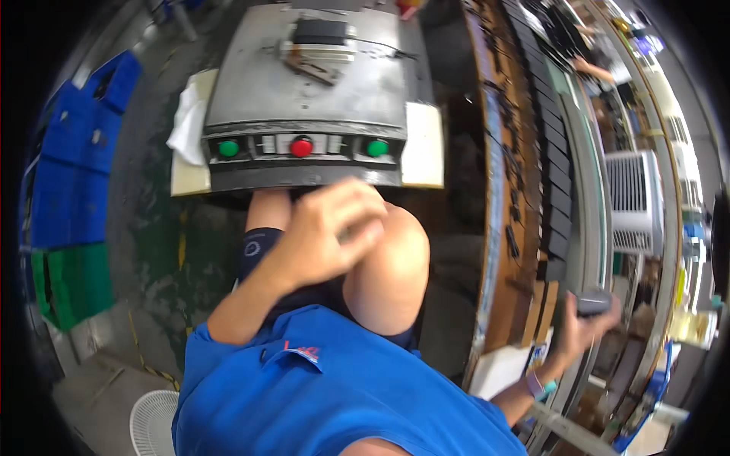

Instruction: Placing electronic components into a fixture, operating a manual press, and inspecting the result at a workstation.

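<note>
My left hand (334, 228) hangs over my bare knee, just in front of the machine's front edge. Its fingers are loosely curled and slightly blurred, with a gap to the thumb and nothing visible in between. Far out to the right, my right hand (584, 328) grips a dark grey, rounded object (594, 303) beside the conveyor line; its exact kind is unclear. Ahead of me stands a grey metal machine (251, 83) with two green buttons (228, 148) and a red button (302, 147) between them. A fixture with a dark block (319, 32) sits on its top.
Blue bins (68, 121) and a green bin (78, 285) line the left side. A white cloth (188, 121) lies left of the machine. On the right, a brown bench (508, 251) carries dark parts in rows. A white slatted unit (631, 201) and another person's arm (595, 70) are beyond.
</note>
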Available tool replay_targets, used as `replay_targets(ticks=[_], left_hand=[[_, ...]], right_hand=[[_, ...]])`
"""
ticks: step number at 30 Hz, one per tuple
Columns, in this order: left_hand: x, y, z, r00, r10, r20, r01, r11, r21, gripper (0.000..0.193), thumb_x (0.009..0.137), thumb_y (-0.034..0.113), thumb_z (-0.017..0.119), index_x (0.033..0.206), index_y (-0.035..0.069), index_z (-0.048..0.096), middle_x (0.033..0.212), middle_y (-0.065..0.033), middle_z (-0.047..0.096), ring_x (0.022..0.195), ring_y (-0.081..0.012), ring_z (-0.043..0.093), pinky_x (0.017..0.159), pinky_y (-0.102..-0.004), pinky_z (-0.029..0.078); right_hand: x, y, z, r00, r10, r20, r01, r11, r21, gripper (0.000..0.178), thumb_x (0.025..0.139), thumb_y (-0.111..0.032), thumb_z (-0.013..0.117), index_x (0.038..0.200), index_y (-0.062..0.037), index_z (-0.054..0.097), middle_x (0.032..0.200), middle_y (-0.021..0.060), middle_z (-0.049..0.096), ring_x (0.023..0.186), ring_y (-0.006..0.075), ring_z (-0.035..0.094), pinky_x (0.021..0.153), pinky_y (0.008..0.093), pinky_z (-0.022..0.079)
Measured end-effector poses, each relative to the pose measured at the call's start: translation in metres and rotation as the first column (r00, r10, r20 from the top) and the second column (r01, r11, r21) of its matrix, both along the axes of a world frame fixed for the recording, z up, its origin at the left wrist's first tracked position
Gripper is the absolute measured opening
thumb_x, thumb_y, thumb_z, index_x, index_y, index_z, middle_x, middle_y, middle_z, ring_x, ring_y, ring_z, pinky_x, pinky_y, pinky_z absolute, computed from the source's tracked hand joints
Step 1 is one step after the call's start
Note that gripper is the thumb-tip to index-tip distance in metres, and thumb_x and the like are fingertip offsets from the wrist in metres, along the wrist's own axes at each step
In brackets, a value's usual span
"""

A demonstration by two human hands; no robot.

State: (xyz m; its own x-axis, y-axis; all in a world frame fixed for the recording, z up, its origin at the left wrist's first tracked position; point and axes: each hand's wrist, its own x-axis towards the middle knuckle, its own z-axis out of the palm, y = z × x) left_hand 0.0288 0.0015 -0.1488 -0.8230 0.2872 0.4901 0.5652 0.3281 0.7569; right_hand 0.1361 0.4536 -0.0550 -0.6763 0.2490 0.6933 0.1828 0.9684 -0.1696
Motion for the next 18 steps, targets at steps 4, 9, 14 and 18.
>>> replay_targets(ticks=[4, 9, 14, 18], left_hand=[[-0.101, -0.092, -0.026, 0.887, 0.438, 0.148, -0.454, 0.885, 0.105, 0.013, 0.081, 0.008, 0.071, 0.092, 0.002, 0.067, 0.090, -0.0078, 0.070, 0.083, -0.0179, 0.067, 0.074, -0.0321, 0.052], [-0.256, -0.137, -0.072, 0.824, 0.532, -0.195, -0.534, 0.844, 0.049, 0.072, 0.070, 0.023, 0.084, 0.133, 0.010, 0.051, 0.113, -0.0080, 0.068, 0.102, -0.0235, 0.064, 0.089, -0.0343, 0.051], [-0.294, -0.154, -0.073, 0.952, 0.305, -0.023, -0.304, 0.951, 0.051, 0.083, 0.070, 0.014, 0.084, 0.139, 0.007, 0.039, 0.117, -0.0106, 0.063, 0.103, -0.0232, 0.062, 0.087, -0.0333, 0.050], [-0.243, -0.162, -0.041, 0.984, 0.056, 0.170, -0.137, 0.850, 0.510, 0.079, 0.078, 0.022, 0.080, 0.144, 0.007, 0.040, 0.125, -0.0129, 0.062, 0.118, -0.0269, 0.058, 0.102, -0.0347, 0.045]], right_hand=[[-0.028, -0.029, 0.089, 0.564, 0.358, -0.744, -0.810, 0.417, -0.413, 0.090, 0.069, -0.025, 0.089, 0.141, -0.0057, 0.039, 0.133, 0.0206, 0.047, 0.111, 0.0304, 0.054, 0.075, 0.0291, 0.056], [-0.109, -0.075, 0.091, 0.561, 0.639, -0.526, -0.733, 0.089, -0.675, 0.075, 0.077, -0.037, 0.078, 0.134, -0.0008, 0.045, 0.119, 0.0190, 0.056, 0.085, 0.0197, 0.059, 0.055, 0.0233, 0.049], [-0.192, -0.184, 0.002, 0.549, 0.815, -0.183, -0.409, 0.072, -0.910, 0.051, 0.082, -0.020, 0.069, 0.124, 0.0030, 0.050, 0.102, 0.0135, 0.061, 0.076, 0.0164, 0.058, 0.052, 0.0244, 0.042], [-0.267, -0.224, -0.042, 0.524, 0.830, -0.191, -0.287, -0.039, -0.957, 0.035, 0.085, -0.007, 0.065, 0.117, 0.0008, 0.055, 0.095, 0.0078, 0.062, 0.082, 0.0159, 0.058, 0.064, 0.0280, 0.046]])
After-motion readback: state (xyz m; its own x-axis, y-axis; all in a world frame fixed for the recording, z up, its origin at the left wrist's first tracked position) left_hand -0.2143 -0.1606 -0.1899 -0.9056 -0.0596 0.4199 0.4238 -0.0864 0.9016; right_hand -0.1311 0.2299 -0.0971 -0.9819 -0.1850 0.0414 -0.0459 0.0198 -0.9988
